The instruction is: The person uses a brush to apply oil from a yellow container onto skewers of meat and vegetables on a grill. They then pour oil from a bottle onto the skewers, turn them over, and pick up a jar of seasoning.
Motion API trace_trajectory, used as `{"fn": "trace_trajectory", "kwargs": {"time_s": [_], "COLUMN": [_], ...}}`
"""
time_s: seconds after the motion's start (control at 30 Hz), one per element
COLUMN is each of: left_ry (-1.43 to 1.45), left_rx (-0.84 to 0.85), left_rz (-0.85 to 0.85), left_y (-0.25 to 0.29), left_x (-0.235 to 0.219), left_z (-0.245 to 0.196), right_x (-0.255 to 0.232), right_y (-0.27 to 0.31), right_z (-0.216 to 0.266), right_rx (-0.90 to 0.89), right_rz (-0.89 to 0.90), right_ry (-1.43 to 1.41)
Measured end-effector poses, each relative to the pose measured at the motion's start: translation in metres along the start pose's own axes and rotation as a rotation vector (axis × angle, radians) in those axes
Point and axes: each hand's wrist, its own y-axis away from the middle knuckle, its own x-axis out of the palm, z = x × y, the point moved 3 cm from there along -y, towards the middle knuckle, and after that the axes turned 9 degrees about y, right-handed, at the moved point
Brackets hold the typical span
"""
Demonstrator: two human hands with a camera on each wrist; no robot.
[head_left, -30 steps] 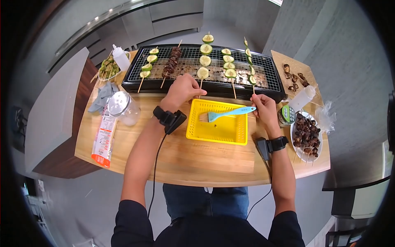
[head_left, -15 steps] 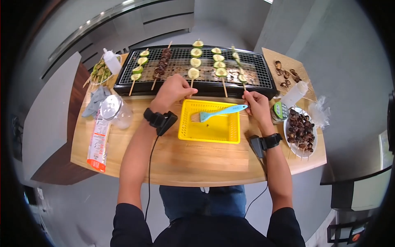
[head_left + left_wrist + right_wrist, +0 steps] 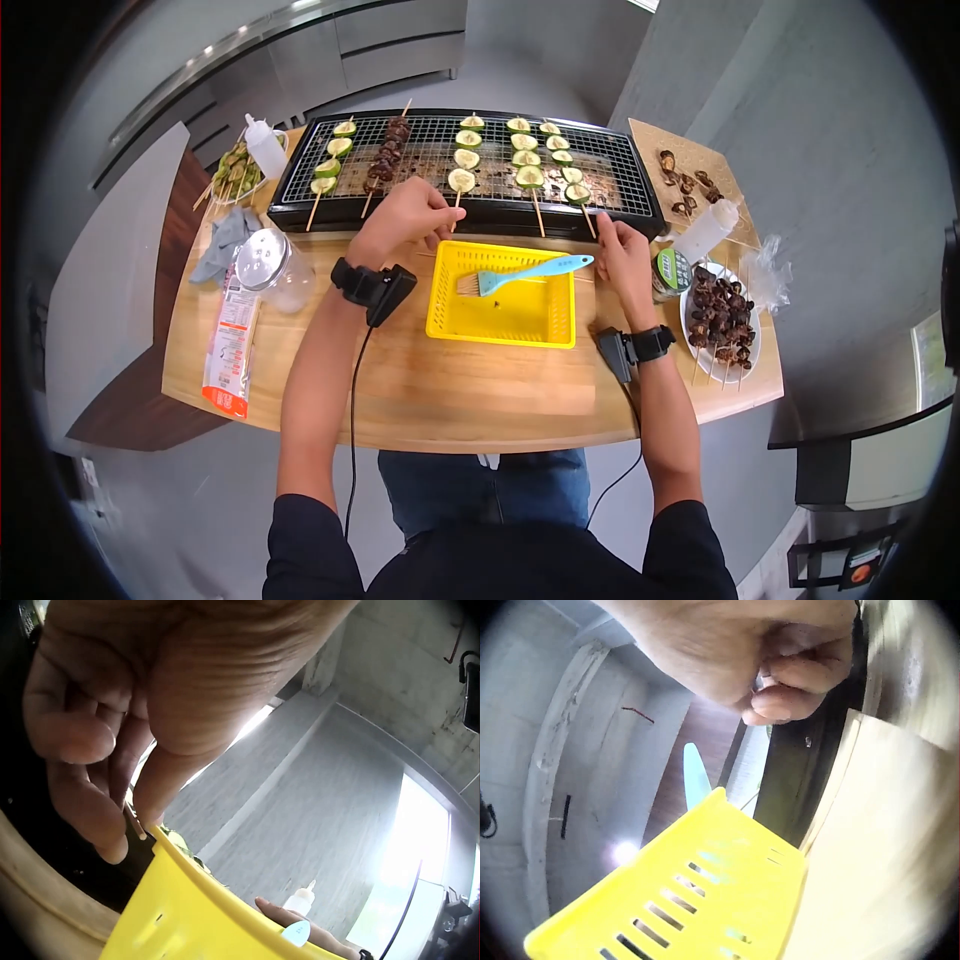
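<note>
At the worktop's (image 3: 460, 390) far left corner, a squeeze bottle (image 3: 265, 150) stands by a plate of green skewers (image 3: 235, 173); a grey cloth (image 3: 225, 245), lidded jar (image 3: 268, 262) and packet (image 3: 230, 350) with red print too small to read follow nearer the left edge. A black grill (image 3: 500, 222) spans the far edge, its skewers pointing away from the person. The left hand (image 3: 402, 215) pinches the stick of the middle courgette skewer (image 3: 461, 180), long axis leaning slightly right at its far end. Between the hands, a yellow basket (image 3: 500, 330) carries a blue brush (image 3: 535, 270); wood runs from it to the near edge. The right-hand courgette skewer (image 3: 577, 193) leans left at its far end. The right hand's (image 3: 627, 262) fingers are bent together at its stick; whether they grip it cannot be told. Rightward are a green-labelled tub (image 3: 670, 272), its lettering unreadable, and a plate of dark skewers (image 3: 720, 320).
</note>
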Motion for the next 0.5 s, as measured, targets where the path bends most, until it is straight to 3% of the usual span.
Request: {"fn": "trace_trajectory", "kwargs": {"time_s": [0.07,0.23,0.37,0.43,0.5], "left_ry": [0.028,0.061,0.083,0.083,0.084], "left_rx": [0.014,0.024,0.065,0.05,0.018], "left_rz": [0.057,0.039,0.022,0.009,-0.004], "left_y": [-0.003,0.0,-0.002,-0.003,-0.002], "left_x": [0.001,0.005,0.005,0.005,0.004], "left_z": [0.002,-0.001,0.002,0.002,0.003], "right_x": [-0.003,-0.006,-0.003,0.003,0.005], "right_y": [0.005,0.009,0.017,0.021,0.028], "right_z": [0.008,0.019,0.034,0.039,0.047], "right_rx": [0.025,-0.071,-0.173,-0.295,-0.296], "right_rz": [-0.095,-0.135,-0.052,0.083,0.139], "right_ry": [0.121,0.242,0.139,0.203,0.287]}}
